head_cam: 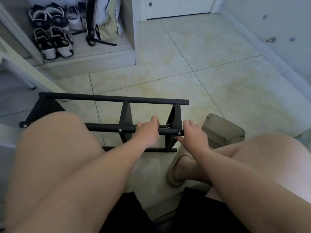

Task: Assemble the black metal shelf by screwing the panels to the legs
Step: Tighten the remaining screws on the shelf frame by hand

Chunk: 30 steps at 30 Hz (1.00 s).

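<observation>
The black metal shelf (124, 115) lies on its side on the tiled floor (202, 73) in the lower middle of the frame, between the seated person's knees, probably so its screw heads face up within reach. The left hand (148, 132) wraps its fingers over the near leg (104, 128), apparently to steady it. The right hand (193, 135) curls its fingers over that leg's end, thumb just beside a screw (179, 133).

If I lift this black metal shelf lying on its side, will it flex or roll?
Probably stiff: the black metal shelf has screwed panels bracing its round tube legs. Unlikely to roll; panels block that. May slide on the tiled floor.
</observation>
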Motion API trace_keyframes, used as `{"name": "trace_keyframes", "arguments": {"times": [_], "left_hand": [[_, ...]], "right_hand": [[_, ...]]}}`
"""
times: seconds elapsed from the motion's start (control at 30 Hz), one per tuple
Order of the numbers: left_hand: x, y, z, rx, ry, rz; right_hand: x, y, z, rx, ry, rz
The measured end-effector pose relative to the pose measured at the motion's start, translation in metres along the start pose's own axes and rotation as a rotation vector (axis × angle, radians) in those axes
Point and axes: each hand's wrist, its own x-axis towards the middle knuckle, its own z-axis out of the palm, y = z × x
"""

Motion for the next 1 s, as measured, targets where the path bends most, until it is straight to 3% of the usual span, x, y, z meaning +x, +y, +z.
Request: {"name": "trace_keyframes", "arguments": {"times": [0.13,0.3,0.47,0.57,0.67,0.83,1.0], "left_hand": [[-0.019,-0.001,0.013,0.030,-0.032,0.072],[-0.023,-0.006,0.016,-0.052,-0.083,0.018],[-0.020,-0.002,0.012,-0.084,-0.083,0.002],[-0.017,0.005,0.008,-0.088,-0.103,-0.044],[-0.011,0.013,-0.005,-0.098,-0.176,-0.073],[0.005,0.021,-0.035,-0.032,-0.307,-0.069],[0.027,0.018,-0.045,-0.132,-0.286,-0.104]], "right_hand": [[-0.015,0.004,0.001,0.093,-0.150,0.034],[-0.009,0.006,-0.014,0.178,-0.324,0.067],[0.014,0.009,-0.038,0.063,-0.504,-0.008],[0.019,0.008,-0.042,-0.137,-0.452,-0.097],[0.019,0.011,-0.038,-0.181,-0.342,-0.155],[0.023,0.016,-0.032,-0.169,-0.375,-0.298],[0.039,0.026,-0.028,-0.176,-0.436,-0.319]]}}
